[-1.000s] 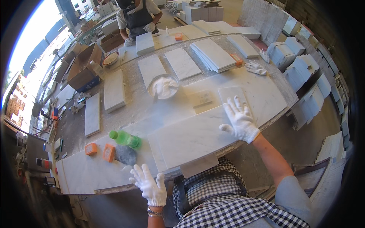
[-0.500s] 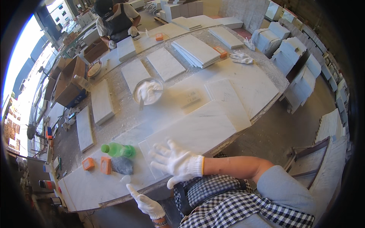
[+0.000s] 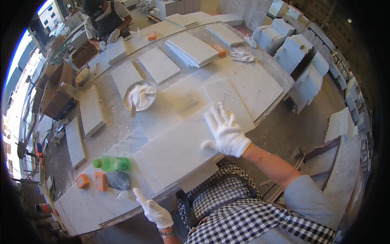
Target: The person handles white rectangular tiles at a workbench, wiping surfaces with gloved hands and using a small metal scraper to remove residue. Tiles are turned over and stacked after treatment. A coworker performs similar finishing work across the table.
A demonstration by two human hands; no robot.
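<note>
My right hand (image 3: 225, 132), in a white knit glove, has its fingers spread over the right part of a pale marble slab (image 3: 172, 148). Whether its palm presses on the stone I cannot tell. This slab overlaps other slabs, and a greyish flat piece (image 3: 199, 177) juts past the table's front edge beside my apron. My left hand (image 3: 154, 210), gloved too, is just off the front edge, fingers stretched and nothing in them. Closest to it are a small translucent piece (image 3: 122, 195), a dark grey lump (image 3: 118, 180) and a green bottle (image 3: 111, 164) on its side.
Two orange blocks (image 3: 100, 181) sit near the bottle. Mid-table is a bowl of white paste (image 3: 140, 96) with spatulas. Slab stacks (image 3: 191, 49) and loose gloves (image 3: 242, 55) lie farther back. A co-worker (image 3: 107, 22) handles a slab at far left. Stone bundles (image 3: 294, 51) stand at right.
My right hand has swept to the right and away over the slab, uncovering its near left part. My left hand stays near the front edge. The whole view has shifted a little.
</note>
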